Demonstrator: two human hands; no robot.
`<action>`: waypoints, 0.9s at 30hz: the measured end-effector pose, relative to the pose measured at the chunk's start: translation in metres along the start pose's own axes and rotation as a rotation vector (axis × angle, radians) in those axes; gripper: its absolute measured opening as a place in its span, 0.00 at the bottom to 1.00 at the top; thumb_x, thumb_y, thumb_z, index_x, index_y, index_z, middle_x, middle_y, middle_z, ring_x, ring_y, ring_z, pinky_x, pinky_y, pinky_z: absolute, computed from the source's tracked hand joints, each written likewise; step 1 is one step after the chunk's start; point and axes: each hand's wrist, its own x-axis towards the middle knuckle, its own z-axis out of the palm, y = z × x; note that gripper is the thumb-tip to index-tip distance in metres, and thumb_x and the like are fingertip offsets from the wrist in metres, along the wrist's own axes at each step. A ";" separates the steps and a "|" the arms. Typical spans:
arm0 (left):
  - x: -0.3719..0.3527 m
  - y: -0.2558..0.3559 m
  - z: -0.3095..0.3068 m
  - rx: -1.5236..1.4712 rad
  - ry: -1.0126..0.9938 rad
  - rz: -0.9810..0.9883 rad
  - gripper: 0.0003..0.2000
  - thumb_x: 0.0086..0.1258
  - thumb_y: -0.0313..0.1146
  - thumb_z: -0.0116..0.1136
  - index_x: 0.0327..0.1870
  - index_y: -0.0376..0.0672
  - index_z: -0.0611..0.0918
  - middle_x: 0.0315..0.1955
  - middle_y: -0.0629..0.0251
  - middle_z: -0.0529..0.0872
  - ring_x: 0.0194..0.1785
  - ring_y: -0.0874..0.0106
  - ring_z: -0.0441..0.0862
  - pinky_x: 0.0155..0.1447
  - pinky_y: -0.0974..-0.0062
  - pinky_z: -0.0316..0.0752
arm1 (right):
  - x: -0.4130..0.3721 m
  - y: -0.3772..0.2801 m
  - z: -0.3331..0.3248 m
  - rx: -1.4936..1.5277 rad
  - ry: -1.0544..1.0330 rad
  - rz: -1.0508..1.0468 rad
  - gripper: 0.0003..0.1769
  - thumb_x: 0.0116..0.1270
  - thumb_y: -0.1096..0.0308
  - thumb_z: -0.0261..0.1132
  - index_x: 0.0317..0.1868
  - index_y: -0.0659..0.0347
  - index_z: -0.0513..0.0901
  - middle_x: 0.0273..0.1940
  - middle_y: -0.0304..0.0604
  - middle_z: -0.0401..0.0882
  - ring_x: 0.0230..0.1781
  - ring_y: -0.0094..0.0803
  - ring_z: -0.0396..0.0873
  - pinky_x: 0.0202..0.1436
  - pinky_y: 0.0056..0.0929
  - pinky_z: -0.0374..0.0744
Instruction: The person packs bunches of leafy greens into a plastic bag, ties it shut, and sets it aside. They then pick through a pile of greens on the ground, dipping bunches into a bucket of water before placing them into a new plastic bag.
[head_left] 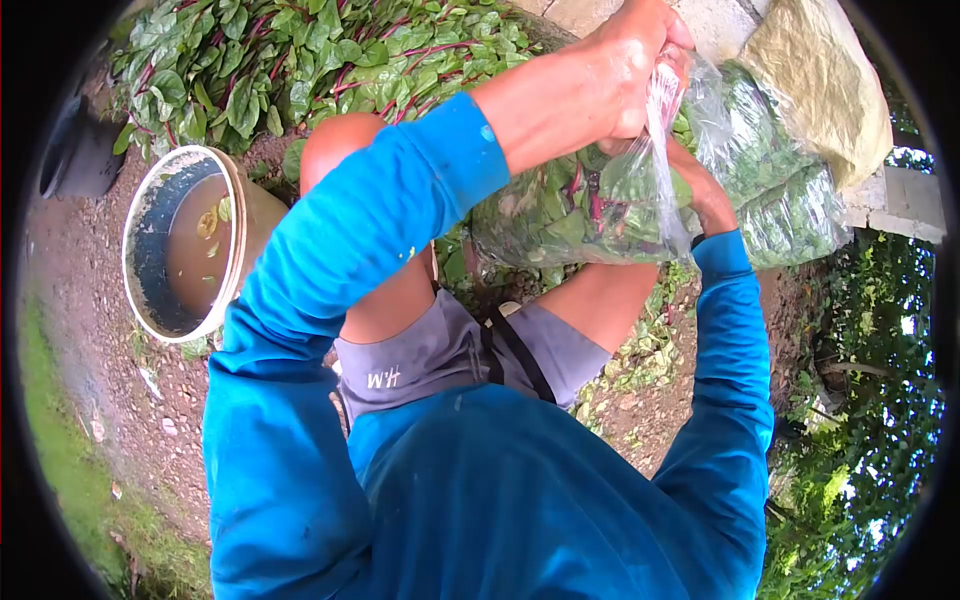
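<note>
The blue shirt (500, 500) lies nearest, its sleeves reaching forward past the bent knees. The left hand (645, 75) is closed around the bunched plastic neck of the bag (560, 215), which sits at the right knee, leaves and red stems showing through. That raised grip probably keeps the neck drawn up and the leaves inside. The right hand (705, 195) is beside the neck, partly behind plastic; whether its fingers are closed, one cannot tell. The knee likely steadies the bag from the near side.

Filled bags (770, 150) crowd the right, under the edge of a yellowish sack (825, 85). The leaf pile (330, 60) bounds the far left, and the bucket (235, 245) of murky water stands beside the left sleeve. The widest room is the ground (640, 410) between the right thigh and right sleeve.
</note>
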 end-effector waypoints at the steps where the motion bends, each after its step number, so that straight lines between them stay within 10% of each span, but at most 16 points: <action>1: 0.006 0.005 -0.006 0.013 -0.066 -0.058 0.17 0.66 0.47 0.45 0.17 0.52 0.67 0.11 0.77 0.65 0.13 0.75 0.61 0.17 0.76 0.58 | 0.011 0.015 -0.012 -0.035 0.028 -0.098 0.30 0.70 0.54 0.65 0.66 0.64 0.72 0.61 0.44 0.75 0.60 0.31 0.73 0.62 0.33 0.73; 5: 0.021 0.016 -0.013 0.542 0.032 0.036 0.14 0.64 0.46 0.51 0.23 0.48 0.72 0.17 0.71 0.69 0.19 0.74 0.65 0.24 0.71 0.61 | 0.013 0.002 -0.007 -0.145 0.033 -0.117 0.29 0.66 0.56 0.69 0.61 0.66 0.77 0.57 0.45 0.79 0.57 0.35 0.75 0.62 0.34 0.72; 7: 0.001 0.030 -0.016 0.933 -0.225 0.156 0.17 0.68 0.50 0.50 0.31 0.44 0.78 0.23 0.71 0.76 0.27 0.75 0.71 0.30 0.74 0.65 | 0.011 0.006 -0.010 -0.140 -0.038 -0.097 0.26 0.67 0.57 0.68 0.59 0.65 0.79 0.55 0.46 0.81 0.54 0.38 0.77 0.62 0.34 0.73; 10: -0.028 0.067 0.029 1.271 -0.028 -0.078 0.23 0.70 0.56 0.48 0.33 0.43 0.80 0.27 0.70 0.79 0.29 0.76 0.74 0.31 0.77 0.69 | -0.010 -0.005 0.002 -0.288 0.127 -0.125 0.23 0.65 0.61 0.70 0.56 0.65 0.80 0.55 0.50 0.81 0.55 0.41 0.78 0.62 0.36 0.73; 13: -0.022 0.112 -0.049 1.471 -0.162 0.089 0.28 0.73 0.59 0.44 0.40 0.38 0.82 0.33 0.65 0.82 0.36 0.75 0.79 0.40 0.80 0.75 | -0.021 0.010 0.001 -0.173 0.184 -0.154 0.20 0.63 0.66 0.70 0.54 0.66 0.81 0.56 0.54 0.80 0.60 0.46 0.76 0.64 0.41 0.72; 19: -0.074 0.120 -0.297 1.492 0.567 0.391 0.26 0.66 0.61 0.52 0.37 0.41 0.82 0.28 0.63 0.81 0.35 0.64 0.78 0.40 0.65 0.73 | -0.080 -0.048 0.023 -0.501 0.801 -0.305 0.11 0.65 0.62 0.66 0.40 0.60 0.86 0.60 0.50 0.77 0.56 0.46 0.78 0.56 0.45 0.79; 22: -0.102 0.064 -0.392 1.645 0.914 0.050 0.23 0.63 0.54 0.59 0.46 0.41 0.79 0.34 0.54 0.84 0.46 0.52 0.82 0.52 0.54 0.75 | -0.100 -0.044 0.050 -0.124 0.544 -0.742 0.14 0.60 0.57 0.70 0.36 0.60 0.86 0.47 0.46 0.80 0.45 0.36 0.81 0.37 0.34 0.82; 27: -0.097 0.001 -0.436 1.868 1.116 -0.178 0.30 0.60 0.52 0.63 0.57 0.42 0.72 0.52 0.48 0.80 0.60 0.46 0.77 0.59 0.49 0.74 | 0.002 -0.042 0.151 0.101 0.287 -0.618 0.06 0.57 0.69 0.72 0.31 0.59 0.82 0.36 0.41 0.78 0.31 0.34 0.78 0.27 0.30 0.77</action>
